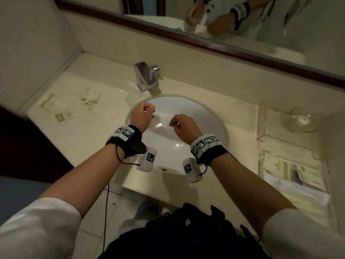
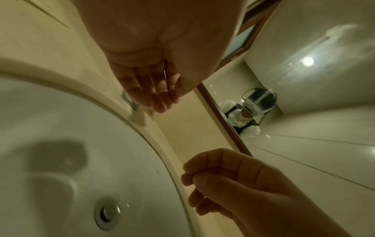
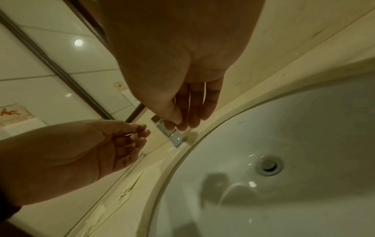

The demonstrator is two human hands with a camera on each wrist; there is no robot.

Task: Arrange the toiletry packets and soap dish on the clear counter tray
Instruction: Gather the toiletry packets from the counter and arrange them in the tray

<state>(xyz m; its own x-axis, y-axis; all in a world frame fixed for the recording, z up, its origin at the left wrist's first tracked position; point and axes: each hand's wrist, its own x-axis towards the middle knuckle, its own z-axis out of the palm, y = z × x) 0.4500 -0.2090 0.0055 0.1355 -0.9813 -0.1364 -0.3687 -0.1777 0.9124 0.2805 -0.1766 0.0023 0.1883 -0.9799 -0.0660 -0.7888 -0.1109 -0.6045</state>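
Several pale green-and-white toiletry packets lie scattered on the counter left of the sink. On the right counter stands the clear tray. A glass soap dish sits in its far part and more packets lie in its near part. My left hand and right hand both hover over the basin, a little apart, fingers loosely curled and holding nothing. The left wrist view shows the left hand hanging empty, and the right wrist view shows the right hand likewise.
A white sink basin with a drain fills the middle of the counter. A chrome faucet stands behind it. A framed mirror runs along the back wall. A wall closes the counter's left end.
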